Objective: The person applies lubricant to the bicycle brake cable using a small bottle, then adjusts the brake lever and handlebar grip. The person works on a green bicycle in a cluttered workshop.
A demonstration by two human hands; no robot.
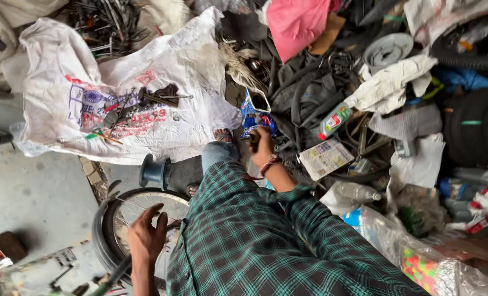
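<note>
Green-and-black checked shirt (255,246) fills the bottom of our view, nearest to us, with both arms reaching out from it. Our right hand (261,147), near the centre of the frame, has its fingers (254,138) curled tight around the lower end of a crumpled blue packet (255,118), which rises toward 12 o'clock from the grip; a red thread band sits on that wrist. Our left hand (146,237), down at 7 o'clock, rests with fingers loosely bent against the rim of a spoked bicycle wheel (140,211) lying on the floor; whether it truly grips the rim we cannot tell. Just beyond the wheel at 11 o'clock from it stands a small blue-grey spool (155,172). At 10 o'clock from the packet a white woven sack (52,77) is spread flat, carrying a scatter of dark metal tools (159,97). At 3 o'clock from the packet lie a small bottle with a red-and-green label (334,120), a printed paper leaflet (326,158) and a clear plastic bottle (359,192). Black rubber tubes (304,90) heap up at 1 o'clock, with a pink cloth (296,22) beyond them and a black tyre (474,129) at the far right.
</note>
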